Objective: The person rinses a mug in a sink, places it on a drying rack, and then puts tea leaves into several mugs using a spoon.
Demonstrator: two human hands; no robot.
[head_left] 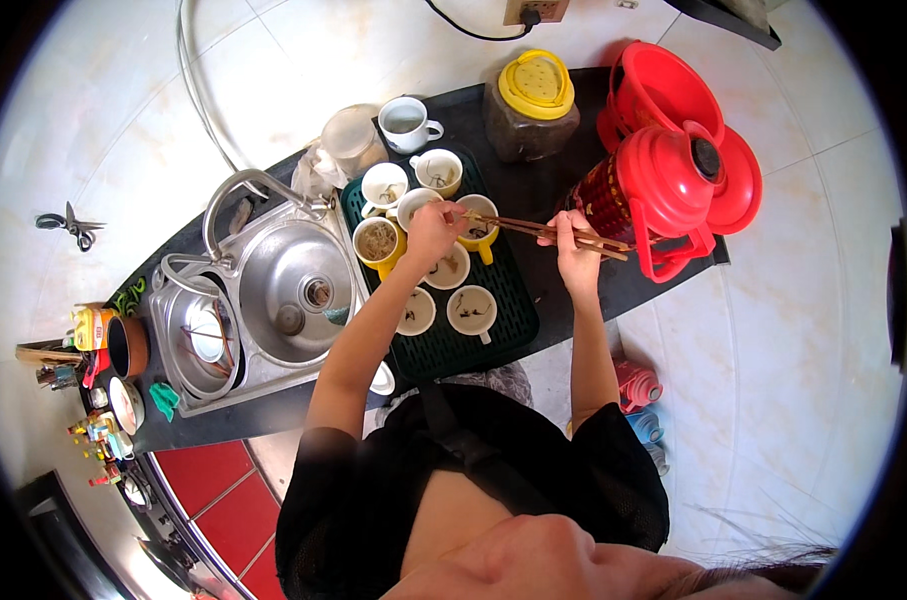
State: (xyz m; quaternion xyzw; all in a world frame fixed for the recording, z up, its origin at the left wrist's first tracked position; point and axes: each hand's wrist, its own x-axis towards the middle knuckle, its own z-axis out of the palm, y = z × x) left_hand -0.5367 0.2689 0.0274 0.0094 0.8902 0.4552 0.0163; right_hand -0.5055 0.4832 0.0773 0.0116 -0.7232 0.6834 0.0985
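My right hand (pixel 576 256) is closed around wooden chopsticks (pixel 533 228), held level over the cups with their thin ends to the left. At those ends the fingers of my left hand (pixel 436 230) are pinched together; what lies between them is too small to make out. Below stands a dark green slotted tray (pixel 513 325) with several cups. A white cup (pixel 471 311) near its front has dark wet leaves at the bottom. To the left, a yellow mug (pixel 377 243) holds a brownish mass. Another yellow-handled cup (pixel 480 232) sits under the chopsticks, and my left hand partly covers a white cup (pixel 410 207).
A steel double sink (pixel 293 270) with a tap (pixel 213 222) lies to the left. Behind the tray are a white mug (pixel 405 124) and a yellow-lidded jar (pixel 533 105). A red thermos (pixel 668 180) and red basin (pixel 670 85) stand at the right on the black counter (pixel 598 305).
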